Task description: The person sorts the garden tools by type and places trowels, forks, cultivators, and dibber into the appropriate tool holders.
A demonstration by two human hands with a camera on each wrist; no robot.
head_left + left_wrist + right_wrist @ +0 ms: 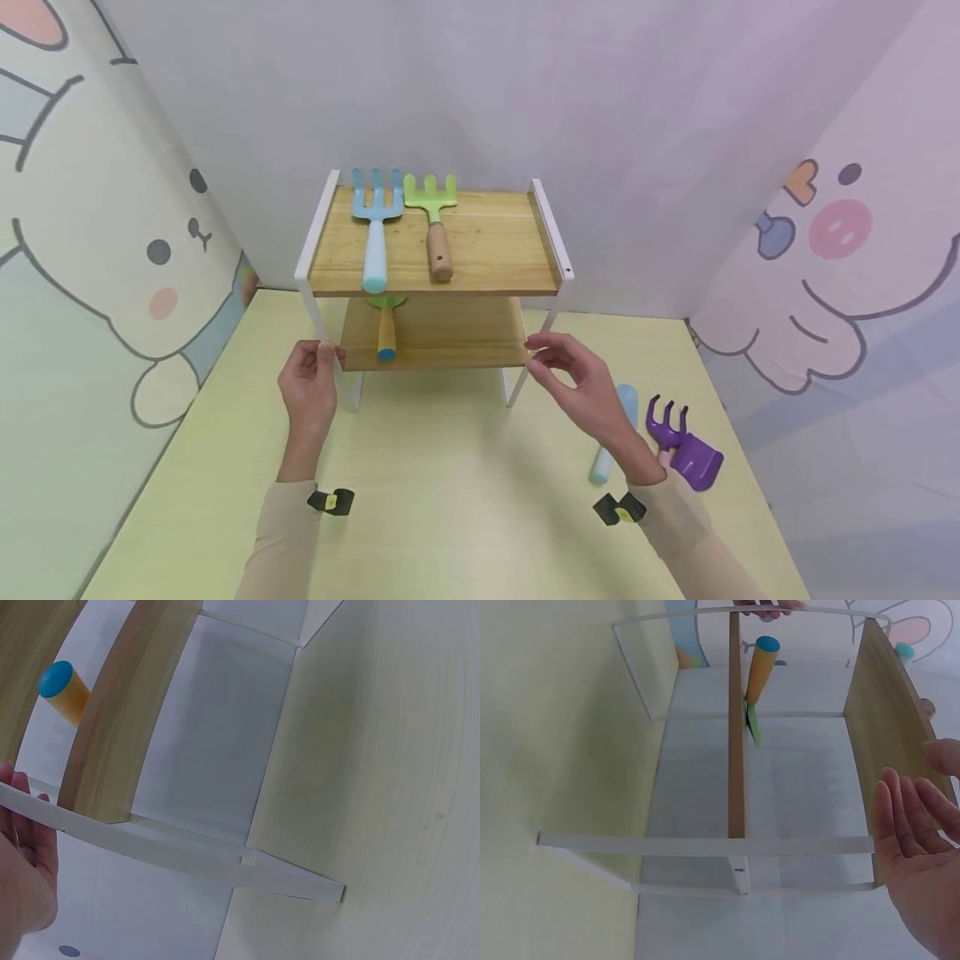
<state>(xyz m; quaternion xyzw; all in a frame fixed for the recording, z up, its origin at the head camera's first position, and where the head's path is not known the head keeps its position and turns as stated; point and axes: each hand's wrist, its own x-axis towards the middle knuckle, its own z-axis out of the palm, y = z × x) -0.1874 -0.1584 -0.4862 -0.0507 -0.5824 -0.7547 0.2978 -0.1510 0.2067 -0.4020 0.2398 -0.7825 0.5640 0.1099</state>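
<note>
A two-tier rack with wooden shelves [495, 250] and white legs [172, 851] stands before me. My left hand [309, 379] grips its front left leg, fingers [22, 784] reaching behind the white bar at lower-shelf height. Near the front right leg, my right hand [573, 379] holds nothing; its fingers [907, 817] are extended and the thumb is apart. On the upper shelf lie a blue hand fork [377, 225] and a green hand fork [438, 242] with a wooden handle. A green-headed tool with an orange handle [386, 329] lies on the lower shelf, its head mostly hidden.
Right of the rack, on the pale yellow tabletop [442, 517], lie a light blue tool [602, 465] partly behind my right forearm, a purple hand rake [666, 429] and a purple shovel [699, 461]. Cloth walls [480, 92] with cartoon animals enclose the back and sides.
</note>
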